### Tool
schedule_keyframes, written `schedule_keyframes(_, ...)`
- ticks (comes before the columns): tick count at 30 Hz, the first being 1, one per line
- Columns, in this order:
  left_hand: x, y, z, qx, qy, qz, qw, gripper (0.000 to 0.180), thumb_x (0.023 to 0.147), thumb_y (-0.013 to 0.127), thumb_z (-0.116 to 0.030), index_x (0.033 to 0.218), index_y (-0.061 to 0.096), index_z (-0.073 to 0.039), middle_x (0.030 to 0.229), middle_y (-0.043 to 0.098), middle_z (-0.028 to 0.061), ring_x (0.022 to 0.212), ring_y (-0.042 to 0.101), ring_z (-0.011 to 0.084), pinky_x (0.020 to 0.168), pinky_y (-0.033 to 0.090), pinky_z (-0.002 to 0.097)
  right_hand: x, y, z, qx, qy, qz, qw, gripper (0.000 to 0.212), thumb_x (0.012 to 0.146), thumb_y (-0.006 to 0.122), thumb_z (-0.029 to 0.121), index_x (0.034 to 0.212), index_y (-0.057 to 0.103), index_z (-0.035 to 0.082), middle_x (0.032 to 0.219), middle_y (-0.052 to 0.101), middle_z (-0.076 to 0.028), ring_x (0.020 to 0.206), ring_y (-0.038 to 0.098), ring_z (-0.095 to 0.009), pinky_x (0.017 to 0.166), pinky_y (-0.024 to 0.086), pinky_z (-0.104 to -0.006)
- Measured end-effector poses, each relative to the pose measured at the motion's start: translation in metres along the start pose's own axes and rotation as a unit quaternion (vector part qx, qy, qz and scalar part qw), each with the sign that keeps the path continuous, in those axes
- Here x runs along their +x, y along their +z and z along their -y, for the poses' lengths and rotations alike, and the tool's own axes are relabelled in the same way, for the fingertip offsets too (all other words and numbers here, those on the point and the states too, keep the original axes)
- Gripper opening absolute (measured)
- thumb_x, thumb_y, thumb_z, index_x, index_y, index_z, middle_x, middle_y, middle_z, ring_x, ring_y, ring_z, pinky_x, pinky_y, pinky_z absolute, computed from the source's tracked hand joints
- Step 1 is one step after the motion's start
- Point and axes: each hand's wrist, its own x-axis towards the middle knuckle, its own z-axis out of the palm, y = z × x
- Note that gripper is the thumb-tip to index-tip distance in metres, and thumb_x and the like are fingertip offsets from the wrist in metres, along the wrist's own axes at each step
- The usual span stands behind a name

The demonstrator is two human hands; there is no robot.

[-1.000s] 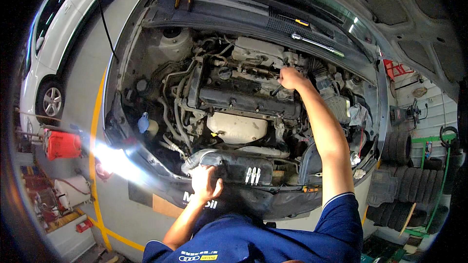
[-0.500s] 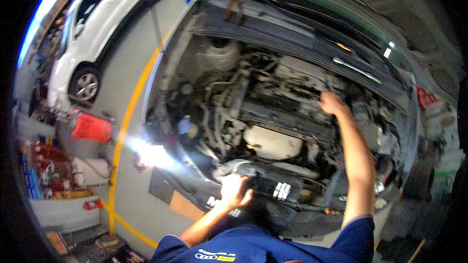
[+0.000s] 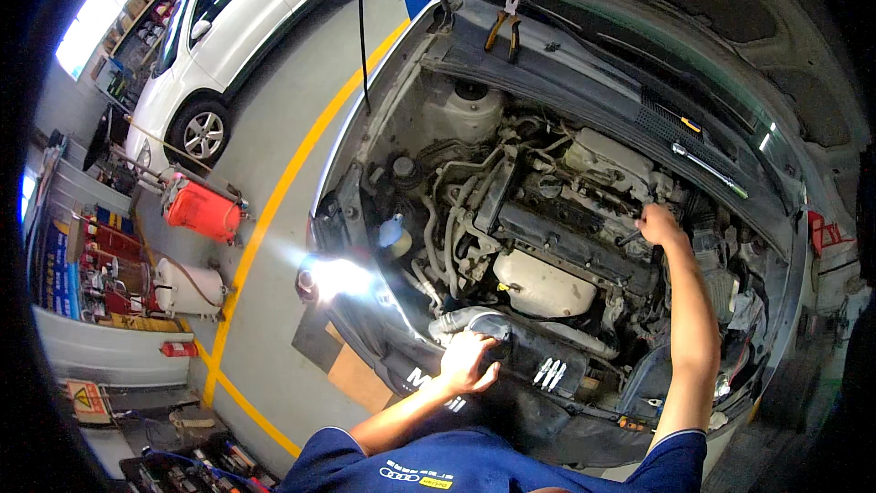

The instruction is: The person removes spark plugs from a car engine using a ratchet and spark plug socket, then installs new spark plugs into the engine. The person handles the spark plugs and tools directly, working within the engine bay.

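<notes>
My right hand is closed in a fist at the right end of the engine, near the valve cover. A short dark piece shows beside the fist, but I cannot make out what it grips. My left hand leans on the front of the engine bay, by a black air duct, thumb apart from the loosely bent fingers. Just right of it, several small white rods resembling spark plugs lie in a row on the black front panel. A cream plastic cover sits in front of the engine.
Along the windscreen base lie pliers, a yellow-handled tool and a long metal tool. The raised bonnet hangs over the far side. A bright lamp shines at the left corner. Left stand a white car and a red tank.
The view has shifted, so the engine bay sits farther right and the picture is sharper. Both hands keep about the same places on the car.
</notes>
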Motion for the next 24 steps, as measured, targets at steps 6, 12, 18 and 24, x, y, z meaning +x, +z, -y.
schedule_keyframes(6,0.004,-0.003,-0.002,-0.009,-0.005,0.007,1.0,0.045,0.08,0.076,-0.027,0.118,0.065,-0.004,0.104,0.064,0.0164,0.099,0.06,0.0356,0.09,0.047,0.0462,-0.002,-0.003,0.004,-0.006,0.02,-0.111,0.994,0.036,0.102,0.067,0.019,0.071,0.066,-0.001,0.063,0.056,-0.018,0.056,0.052,-0.033,0.059,0.043,-0.0543)
schedule_keyframes(12,0.004,0.001,-0.002,0.009,0.001,-0.012,1.0,0.042,0.079,0.075,-0.027,0.113,0.067,-0.005,0.1,0.065,0.0152,0.092,0.061,0.0365,0.086,0.048,0.0467,-0.004,-0.014,0.007,-0.12,0.074,0.01,0.99,0.04,0.099,0.07,0.036,0.099,0.07,-0.003,0.085,0.068,-0.021,0.08,0.067,-0.036,0.069,0.054,-0.052)
schedule_keyframes(18,0.004,0.009,-0.001,-0.012,0.004,-0.022,1.0,0.044,0.078,0.072,-0.023,0.115,0.063,-0.001,0.106,0.067,0.0182,0.097,0.062,0.0379,0.091,0.047,0.0482,-0.013,-0.024,0.027,-0.09,0.075,0.01,0.993,0.031,0.104,0.062,0.023,0.089,0.071,-0.003,0.09,0.071,-0.021,0.078,0.069,-0.037,0.062,0.055,-0.0519)
schedule_keyframes(24,0.004,0.01,0.0,-0.01,0.005,-0.015,1.0,0.043,0.077,0.07,-0.02,0.115,0.062,-0.001,0.107,0.066,0.0177,0.097,0.061,0.0378,0.091,0.047,0.0483,-0.011,-0.014,0.029,-0.084,0.032,-0.055,0.994,0.033,0.095,0.075,0.028,0.086,0.072,-0.004,0.089,0.073,-0.018,0.079,0.072,-0.035,0.063,0.058,-0.0514)
